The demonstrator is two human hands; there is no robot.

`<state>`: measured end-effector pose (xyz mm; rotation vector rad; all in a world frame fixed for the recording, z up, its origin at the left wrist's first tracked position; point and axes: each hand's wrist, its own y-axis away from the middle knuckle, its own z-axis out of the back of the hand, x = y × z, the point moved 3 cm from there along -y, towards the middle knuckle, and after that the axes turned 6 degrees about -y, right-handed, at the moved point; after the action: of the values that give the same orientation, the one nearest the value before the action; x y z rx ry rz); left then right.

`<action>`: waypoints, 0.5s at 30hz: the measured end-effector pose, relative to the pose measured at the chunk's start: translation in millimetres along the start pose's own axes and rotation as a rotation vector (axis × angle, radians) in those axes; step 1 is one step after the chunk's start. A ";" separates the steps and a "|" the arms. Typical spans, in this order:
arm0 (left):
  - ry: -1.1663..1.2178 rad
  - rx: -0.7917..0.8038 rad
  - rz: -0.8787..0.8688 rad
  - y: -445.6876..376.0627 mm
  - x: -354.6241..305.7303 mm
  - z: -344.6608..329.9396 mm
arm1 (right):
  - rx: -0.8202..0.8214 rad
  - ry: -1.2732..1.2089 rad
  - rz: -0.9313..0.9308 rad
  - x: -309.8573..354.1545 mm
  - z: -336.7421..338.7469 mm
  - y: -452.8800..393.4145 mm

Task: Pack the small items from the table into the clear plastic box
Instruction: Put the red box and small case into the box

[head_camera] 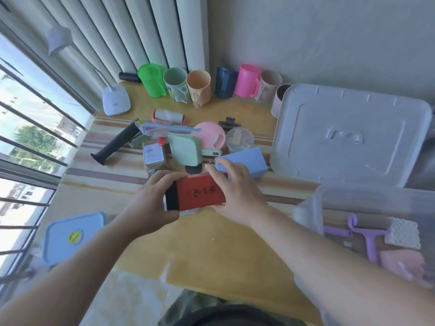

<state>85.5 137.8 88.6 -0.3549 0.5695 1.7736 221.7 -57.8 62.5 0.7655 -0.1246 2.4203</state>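
From my remote seat, both hands meet on a red box (200, 193) just above the worktop (211, 243), in front of a heap of small items. My left hand (153, 203) wraps its fingers round the box's black end; my right hand (235, 196) curls over the opposite end, fingertips close to a light blue box (242, 162) just behind.

The clear plastic box (367, 208) waits at the right edge, already holding a purple roller (367, 236), a white sponge (403, 232) and something pink; its lid (353, 135) lies separately behind it.

I judge the risks to be these. The red box appears to sit on something thin and pale, which could be dragged along or dropped on the lift. Swinging right, my right wrist could clip the container's near wall. The green scoop (186, 149) and pink cup (209, 135) are piled loosely, so a careless knuckle could topple them into the light blue box.
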 end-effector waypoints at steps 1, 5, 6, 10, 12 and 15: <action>0.046 0.004 -0.016 0.7 -12.1 1.3 | -0.047 0.010 0.024 1.3 8.5 5.2; 0.138 -0.020 -0.108 -9.2 -68.3 3.6 | -0.211 0.055 -0.012 -5.7 53.5 48.4; 0.146 -0.046 -0.154 -13.0 -87.0 2.0 | -0.253 0.049 -0.027 -12.3 67.9 64.1; 0.210 -0.154 -0.322 -25.0 -180.8 -16.6 | -0.416 0.041 -0.116 -54.5 133.8 136.7; 0.201 -0.110 -0.386 -31.7 -228.7 -36.5 | -0.477 0.069 -0.155 -79.6 162.6 175.7; 0.068 -0.113 -0.490 -42.8 -293.0 -74.5 | -0.512 0.075 -0.284 -122.0 186.5 234.5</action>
<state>202.8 -132.3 169.2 -0.5821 0.3886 1.3260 262.3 -360.2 169.9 0.4234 -0.5431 2.0161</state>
